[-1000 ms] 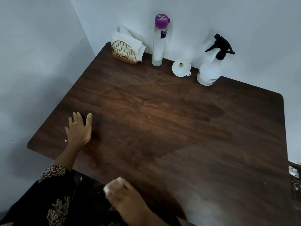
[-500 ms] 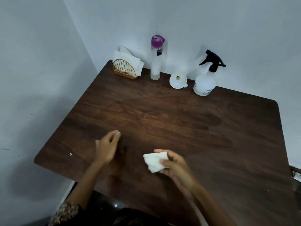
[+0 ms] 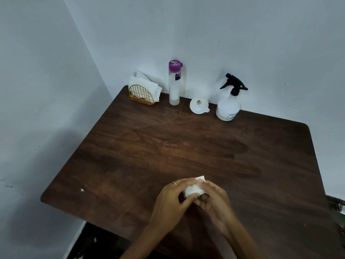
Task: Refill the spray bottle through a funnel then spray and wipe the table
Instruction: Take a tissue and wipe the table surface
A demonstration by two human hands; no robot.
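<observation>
We see both hands meeting over the near middle of the tabletop (image 3: 205, 146), closed around one crumpled white tissue (image 3: 194, 189). The left hand (image 3: 173, 200) comes in from the near left; its fingers (image 3: 183, 183) curl over the top of the tissue and its thumb presses from the near side. A thin ring sits on one left finger. The right hand (image 3: 216, 200) comes in from the near right, fingers curled under and behind the tissue, pinching it against the left hand. One flat corner of the tissue sticks out on the far side of the fingers. We cannot tell whether the tissue touches the tabletop.

Along the far edge, against the wall, we note four items, left to right:
- a gold wire holder (image 3: 141, 94) with white napkins (image 3: 147, 85) standing in it, at the far left corner;
- a tall clear bottle (image 3: 174, 85) with a purple cap, upright, just right of the holder. It has a small dark label near the neck with white lettering; we read "Ca" and no more;
- a white funnel (image 3: 198, 105), mouth tilted toward us, between the bottle and the sprayer;
- a white sprayer (image 3: 228, 107) with a black trigger head, upright, trigger pointing left. Its low label has black print that starts with "K", otherwise too small to read.

All four stand well apart from the hands. A darker patch runs across the middle to the right of the brown wood. A small white speck (image 3: 82, 190) lies near the near left edge.
</observation>
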